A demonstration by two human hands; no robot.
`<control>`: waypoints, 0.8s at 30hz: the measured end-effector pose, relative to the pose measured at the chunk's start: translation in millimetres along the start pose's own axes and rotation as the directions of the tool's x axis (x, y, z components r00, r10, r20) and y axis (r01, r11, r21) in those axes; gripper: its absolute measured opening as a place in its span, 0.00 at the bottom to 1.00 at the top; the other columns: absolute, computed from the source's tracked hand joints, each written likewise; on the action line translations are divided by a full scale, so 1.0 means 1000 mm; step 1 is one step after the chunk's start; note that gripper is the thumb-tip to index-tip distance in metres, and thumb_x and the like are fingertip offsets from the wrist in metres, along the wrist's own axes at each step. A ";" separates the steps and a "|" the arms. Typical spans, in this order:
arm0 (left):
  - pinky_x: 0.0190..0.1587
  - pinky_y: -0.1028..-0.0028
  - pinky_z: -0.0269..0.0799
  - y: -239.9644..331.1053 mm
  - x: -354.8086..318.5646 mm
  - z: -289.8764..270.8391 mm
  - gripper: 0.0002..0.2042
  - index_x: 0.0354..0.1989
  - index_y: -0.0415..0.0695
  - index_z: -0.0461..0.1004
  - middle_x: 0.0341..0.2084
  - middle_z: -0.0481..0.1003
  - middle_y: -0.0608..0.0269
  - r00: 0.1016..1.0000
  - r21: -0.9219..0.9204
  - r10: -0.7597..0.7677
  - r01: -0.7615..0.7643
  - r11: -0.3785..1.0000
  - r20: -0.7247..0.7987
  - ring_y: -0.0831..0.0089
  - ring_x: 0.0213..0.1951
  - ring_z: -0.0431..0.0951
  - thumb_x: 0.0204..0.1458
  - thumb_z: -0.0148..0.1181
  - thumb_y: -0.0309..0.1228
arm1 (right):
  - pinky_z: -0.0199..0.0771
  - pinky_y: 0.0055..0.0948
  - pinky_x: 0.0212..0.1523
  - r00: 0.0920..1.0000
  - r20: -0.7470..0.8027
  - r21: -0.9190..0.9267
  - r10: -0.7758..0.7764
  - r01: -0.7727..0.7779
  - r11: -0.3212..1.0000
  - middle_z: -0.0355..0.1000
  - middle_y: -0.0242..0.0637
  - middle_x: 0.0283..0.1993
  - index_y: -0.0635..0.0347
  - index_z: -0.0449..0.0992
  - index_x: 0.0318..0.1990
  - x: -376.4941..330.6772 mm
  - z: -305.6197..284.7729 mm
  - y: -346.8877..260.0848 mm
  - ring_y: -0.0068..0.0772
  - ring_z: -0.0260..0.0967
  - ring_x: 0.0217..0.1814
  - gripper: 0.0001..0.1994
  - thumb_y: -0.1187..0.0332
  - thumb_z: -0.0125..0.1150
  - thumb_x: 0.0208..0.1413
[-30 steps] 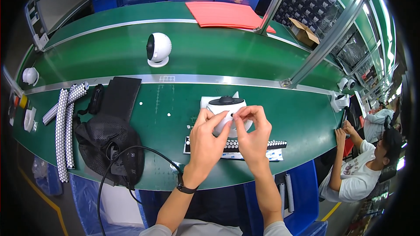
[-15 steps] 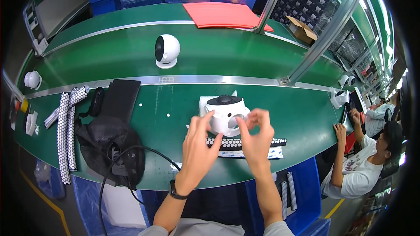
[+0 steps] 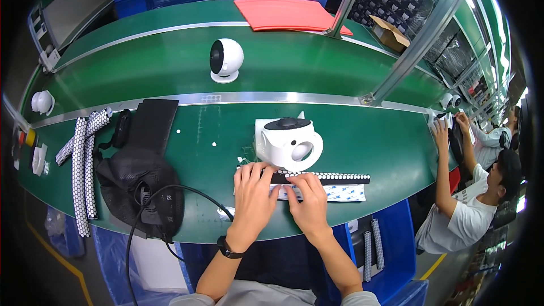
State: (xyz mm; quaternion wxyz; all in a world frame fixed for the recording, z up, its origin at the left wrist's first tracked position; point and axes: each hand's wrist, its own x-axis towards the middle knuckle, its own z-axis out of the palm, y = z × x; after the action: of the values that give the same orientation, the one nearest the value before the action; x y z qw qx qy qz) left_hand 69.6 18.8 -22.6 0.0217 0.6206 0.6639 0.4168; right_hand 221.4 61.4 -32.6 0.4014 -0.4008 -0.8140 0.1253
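Observation:
My left hand and my right hand lie side by side on a long black strip of white dots and the white backing sheet under it, at the near edge of the green bench. Fingertips of both hands press on the strip's left part. Whether either hand pinches a dot is hidden. Just behind the hands stands a white rounded device with a black top, untouched.
A white ball-shaped camera stands on the conveyor behind. A black bag with a cable, dotted strips and a black pad lie at the left. A red sheet is at the back. Another person works at the right.
Both hands have come down from the white device, where they were working on its front, to the dotted strip in front of it. The device now stands free.

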 end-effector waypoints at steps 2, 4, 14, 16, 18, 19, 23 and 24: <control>0.61 0.54 0.65 -0.004 -0.001 -0.002 0.17 0.52 0.44 0.82 0.48 0.76 0.57 0.998 -0.008 0.007 -0.007 1.000 0.063 0.56 0.52 0.72 0.52 0.74 0.27 | 0.77 0.42 0.43 1.000 -0.014 -0.021 0.008 -0.008 1.000 0.77 0.42 0.40 0.63 0.82 0.41 0.001 0.002 -0.003 0.48 0.76 0.43 0.11 0.80 0.75 0.51; 0.59 0.55 0.65 -0.006 -0.002 -0.002 0.16 0.50 0.44 0.83 0.47 0.77 0.58 0.997 -0.007 0.005 -0.005 1.000 0.078 0.56 0.52 0.72 0.52 0.73 0.27 | 0.76 0.42 0.43 1.000 -0.027 -0.045 0.015 -0.017 0.999 0.77 0.42 0.40 0.63 0.82 0.41 0.000 0.002 -0.003 0.49 0.76 0.43 0.11 0.81 0.75 0.51; 0.49 0.59 0.71 -0.002 0.009 -0.006 0.09 0.42 0.43 0.87 0.39 0.80 0.58 0.984 -0.049 0.054 -0.046 0.998 0.169 0.56 0.46 0.78 0.53 0.72 0.28 | 0.76 0.42 0.44 0.988 -0.114 -0.054 0.102 -0.108 0.993 0.77 0.41 0.40 0.62 0.81 0.38 -0.005 0.003 -0.010 0.48 0.76 0.44 0.10 0.81 0.75 0.50; 0.46 0.59 0.73 -0.004 0.007 -0.006 0.08 0.41 0.41 0.87 0.37 0.81 0.57 0.982 -0.107 0.036 -0.016 0.994 0.185 0.55 0.43 0.79 0.53 0.71 0.28 | 0.76 0.41 0.45 0.981 -0.134 -0.044 0.137 -0.144 0.989 0.78 0.41 0.39 0.63 0.82 0.37 -0.007 0.002 -0.016 0.47 0.77 0.44 0.09 0.81 0.75 0.49; 0.43 0.58 0.74 -0.001 0.005 -0.007 0.07 0.39 0.39 0.87 0.34 0.82 0.55 0.979 -0.166 0.019 0.016 0.986 0.204 0.54 0.40 0.80 0.54 0.71 0.28 | 0.77 0.40 0.45 0.974 -0.185 -0.024 0.129 -0.136 0.990 0.78 0.41 0.40 0.64 0.83 0.37 -0.011 0.001 -0.019 0.46 0.77 0.43 0.09 0.82 0.75 0.49; 0.40 0.58 0.75 0.004 0.004 -0.011 0.08 0.40 0.37 0.87 0.33 0.82 0.54 0.972 -0.230 -0.012 0.067 0.971 0.234 0.54 0.36 0.81 0.55 0.71 0.27 | 0.77 0.40 0.45 0.973 -0.187 -0.025 0.132 -0.140 0.990 0.78 0.41 0.40 0.64 0.83 0.37 -0.013 -0.001 -0.021 0.46 0.77 0.43 0.09 0.82 0.75 0.49; 0.32 0.63 0.73 0.007 0.001 -0.011 0.09 0.43 0.33 0.85 0.32 0.82 0.51 0.955 -0.399 -0.042 0.163 0.903 0.295 0.59 0.27 0.79 0.58 0.70 0.26 | 0.77 0.38 0.47 0.951 -0.257 0.051 0.173 -0.165 0.985 0.79 0.42 0.42 0.66 0.84 0.39 -0.019 -0.005 -0.031 0.45 0.77 0.45 0.09 0.83 0.74 0.50; 0.32 0.63 0.73 0.007 0.001 -0.011 0.09 0.43 0.33 0.85 0.32 0.82 0.51 0.954 -0.401 -0.039 0.162 0.902 0.298 0.59 0.27 0.79 0.58 0.70 0.26 | 0.77 0.38 0.48 0.943 -0.270 0.065 0.196 -0.186 0.981 0.80 0.42 0.42 0.66 0.84 0.39 -0.020 -0.006 -0.032 0.44 0.77 0.45 0.09 0.84 0.74 0.51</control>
State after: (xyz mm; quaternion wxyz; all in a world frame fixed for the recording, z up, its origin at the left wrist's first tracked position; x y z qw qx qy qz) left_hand 69.1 13.6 -10.8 0.2714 0.6188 0.5799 0.4552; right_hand 215.4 24.9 -22.3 0.5040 -0.4835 -0.7052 0.1223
